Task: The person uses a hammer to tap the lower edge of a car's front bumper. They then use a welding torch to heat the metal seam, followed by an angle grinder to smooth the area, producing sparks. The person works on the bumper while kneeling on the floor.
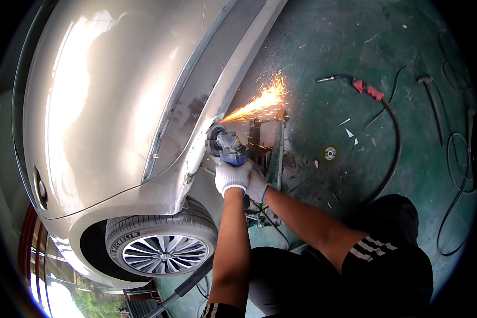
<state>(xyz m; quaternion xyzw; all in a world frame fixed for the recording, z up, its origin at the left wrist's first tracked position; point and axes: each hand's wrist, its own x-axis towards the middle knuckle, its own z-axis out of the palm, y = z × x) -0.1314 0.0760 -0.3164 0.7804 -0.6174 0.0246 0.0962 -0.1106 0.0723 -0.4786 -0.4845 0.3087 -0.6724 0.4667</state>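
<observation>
A blue and grey angle grinder [232, 147] presses its disc against the lower sill [197, 151] of a beige car, just ahead of the rear wheel. Orange sparks [267, 99] fly off the disc, away from me and to the right. My left hand [233, 176], in a white knit glove, is wrapped round the grinder's body. Right beside and partly behind it, my right hand [257, 184], gloved as well, is closed at the grinder's rear; its fingers are mostly hidden. Bare, scuffed metal and whitish patches show along the sill edge.
The car's rear wheel [164, 249] stands near my left forearm. A metal stand [275, 153] is beside the sill. On the green floor lie a red-handled welding torch [368, 90] with its cable, a hammer [433, 108], a round disc [330, 153], metal scraps [349, 132] and a black cord [453, 212].
</observation>
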